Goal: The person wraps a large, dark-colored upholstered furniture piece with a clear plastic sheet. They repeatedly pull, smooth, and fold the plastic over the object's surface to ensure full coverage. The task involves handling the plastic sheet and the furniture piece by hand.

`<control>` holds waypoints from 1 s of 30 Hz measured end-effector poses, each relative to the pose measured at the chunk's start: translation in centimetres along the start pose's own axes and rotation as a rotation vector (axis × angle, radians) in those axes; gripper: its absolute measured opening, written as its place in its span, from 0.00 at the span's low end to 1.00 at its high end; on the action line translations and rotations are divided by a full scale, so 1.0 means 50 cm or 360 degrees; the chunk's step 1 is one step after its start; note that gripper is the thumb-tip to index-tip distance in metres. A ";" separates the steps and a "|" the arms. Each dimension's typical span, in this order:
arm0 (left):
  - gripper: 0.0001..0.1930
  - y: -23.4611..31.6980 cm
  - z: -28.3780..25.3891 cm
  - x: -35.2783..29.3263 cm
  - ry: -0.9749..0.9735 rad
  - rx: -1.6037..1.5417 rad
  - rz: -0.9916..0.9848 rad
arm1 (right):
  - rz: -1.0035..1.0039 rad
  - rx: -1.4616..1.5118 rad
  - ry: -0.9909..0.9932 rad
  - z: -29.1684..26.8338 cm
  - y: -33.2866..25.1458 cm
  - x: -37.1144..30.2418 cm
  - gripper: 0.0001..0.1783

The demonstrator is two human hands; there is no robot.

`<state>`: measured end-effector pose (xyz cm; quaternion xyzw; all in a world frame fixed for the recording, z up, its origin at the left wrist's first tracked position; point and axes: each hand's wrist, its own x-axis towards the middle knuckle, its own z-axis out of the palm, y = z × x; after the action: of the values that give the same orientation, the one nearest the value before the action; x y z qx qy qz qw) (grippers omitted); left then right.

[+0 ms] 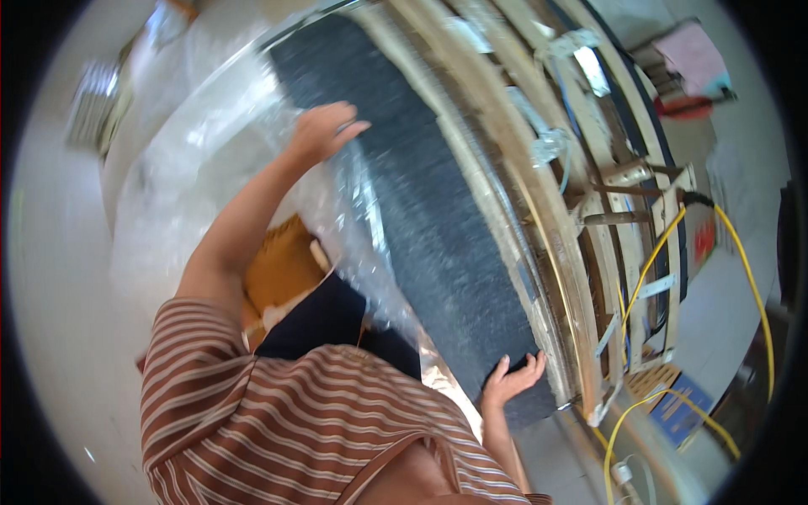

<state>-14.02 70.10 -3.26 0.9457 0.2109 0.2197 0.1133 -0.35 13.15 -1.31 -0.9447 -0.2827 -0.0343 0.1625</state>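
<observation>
A long dark grey panel (421, 202) runs from the upper left to the lower right in front of me. Clear plastic sheeting (227, 126) covers its left side and hangs down toward my lap. At the sheeting's edge, over the panel's far part, my left hand (324, 132) has its fingers curled on the plastic, which falls in creases below it. Blur hides the exact grip. My right hand (511, 383) is open near the panel's near end, thumb and fingers apart, with nothing in it.
Wooden frames (539, 219) with metal brackets stand along the panel's right side. A yellow hose or cable (745, 261) loops over the floor by a blue box (680, 408). A mustard-coloured cushion or cloth (282, 261) lies near my legs. Pink cloth (690, 59) is at the far right.
</observation>
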 end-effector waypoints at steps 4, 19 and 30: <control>0.18 0.164 -0.065 -0.098 0.0232 -0.0278 -0.0444 | 0.0017 -0.0180 0.0042 0.022 0.006 -0.028 0.32; 0.12 0.630 -0.244 -0.701 0.0151 -0.0962 -0.0878 | -0.0264 -0.0341 0.0252 0.060 0.081 -0.071 0.38; 0.06 0.751 -0.225 -0.835 0.0348 -0.0827 -0.1205 | -0.0177 -0.0439 0.0095 0.054 0.071 -0.071 0.38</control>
<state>-40.11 19.51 2.81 0.7139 0.4897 0.3068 0.3954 -1.44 9.37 -5.45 -0.9395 -0.3222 -0.1099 0.0375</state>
